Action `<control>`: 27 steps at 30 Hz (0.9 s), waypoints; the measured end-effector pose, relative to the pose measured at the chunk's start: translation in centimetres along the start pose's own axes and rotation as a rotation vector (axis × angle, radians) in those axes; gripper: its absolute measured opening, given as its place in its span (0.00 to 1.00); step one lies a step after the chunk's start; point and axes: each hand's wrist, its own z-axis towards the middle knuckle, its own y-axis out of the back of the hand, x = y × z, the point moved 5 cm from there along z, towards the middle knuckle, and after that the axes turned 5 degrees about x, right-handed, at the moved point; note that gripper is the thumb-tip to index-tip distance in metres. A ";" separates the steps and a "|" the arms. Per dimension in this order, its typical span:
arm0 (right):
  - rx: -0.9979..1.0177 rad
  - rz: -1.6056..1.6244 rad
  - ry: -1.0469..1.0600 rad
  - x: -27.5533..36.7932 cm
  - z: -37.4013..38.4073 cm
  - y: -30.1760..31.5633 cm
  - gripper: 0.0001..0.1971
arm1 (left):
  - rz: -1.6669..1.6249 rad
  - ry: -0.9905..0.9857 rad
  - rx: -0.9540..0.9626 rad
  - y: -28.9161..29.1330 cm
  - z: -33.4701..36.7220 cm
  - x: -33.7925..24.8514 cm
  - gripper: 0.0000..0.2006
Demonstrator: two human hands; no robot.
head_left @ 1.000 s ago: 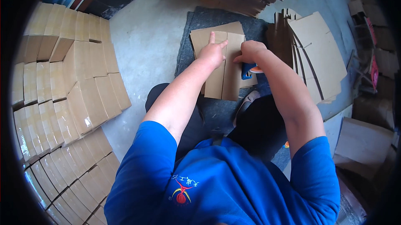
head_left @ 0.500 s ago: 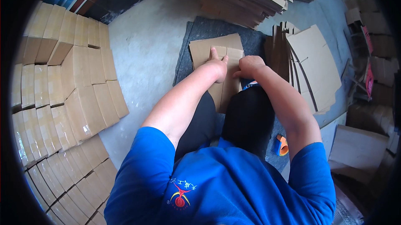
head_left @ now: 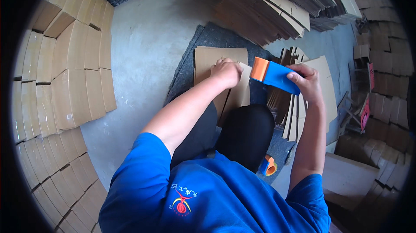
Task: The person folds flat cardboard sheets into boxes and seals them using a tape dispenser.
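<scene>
A brown cardboard box (head_left: pixel 238 96) rests with its flaps folded in, just beyond my knees. My left hand (head_left: pixel 226 73) is on its top, fingers curled in at the flaps; the fingertips are partly hidden. To the right of the box, my right hand (head_left: pixel 307 80) grips a blue tape dispenser (head_left: pixel 277 77) with an orange end, raised in the air and apart from the box. A second tape dispenser (head_left: pixel 269 166), orange and blue, lies on the floor by my right thigh.
A dark mat (head_left: pixel 186 75) lies under the box. Flat cardboard sheets (head_left: pixel 320 66) stand on the right, with a taller stack of flattened cartons (head_left: pixel 268 12) behind. Packed boxes (head_left: pixel 71 72) form a wall at left; more boxes (head_left: pixel 385 77) fill the far right.
My right hand has come up and right, away from the box, and now holds the tape dispenser that was partly visible by my knee. The left hand's fingers have curled. The view has shifted.
</scene>
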 end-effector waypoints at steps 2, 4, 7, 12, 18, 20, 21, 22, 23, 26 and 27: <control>-0.062 0.153 0.054 -1.3 -1.0 0.4 0.17 | -1.076 -0.172 0.030 0.1 0.3 -0.8 0.28; -0.082 0.193 0.051 -2.3 -1.3 0.1 0.17 | -1.580 -0.415 0.283 1.1 -1.2 -2.6 0.32; -0.094 0.270 0.049 -3.6 -1.4 -0.6 0.16 | -1.616 -0.408 0.302 1.2 -1.6 -3.3 0.33; -0.106 0.302 0.058 -5.3 -1.3 -1.9 0.15 | -1.700 -0.277 0.321 0.7 -0.9 -2.3 0.24; -0.099 0.421 -0.014 -5.0 -0.1 -4.3 0.14 | -1.503 -0.165 0.191 1.1 0.2 -0.2 0.13; -0.084 0.308 0.007 -4.7 0.8 -5.0 0.14 | -1.432 -0.119 0.143 1.7 0.9 1.0 0.14; -0.066 0.263 -0.011 -4.4 1.2 -5.4 0.14 | -1.403 -0.131 0.143 2.0 1.2 1.7 0.13; -0.067 0.268 -0.019 -4.4 1.5 -5.2 0.14 | -1.376 -0.141 0.142 2.3 1.4 2.5 0.13; -0.022 0.229 -0.041 -4.4 1.7 -5.1 0.14 | -1.420 -0.185 0.191 2.4 1.6 3.4 0.13; 0.008 0.144 -0.103 -6.1 1.0 -3.5 0.15 | -1.425 -0.118 0.149 3.1 1.7 7.9 0.15; -0.002 0.106 -0.118 -7.1 0.5 -2.7 0.16 | -1.414 -0.075 0.124 3.3 1.9 9.2 0.15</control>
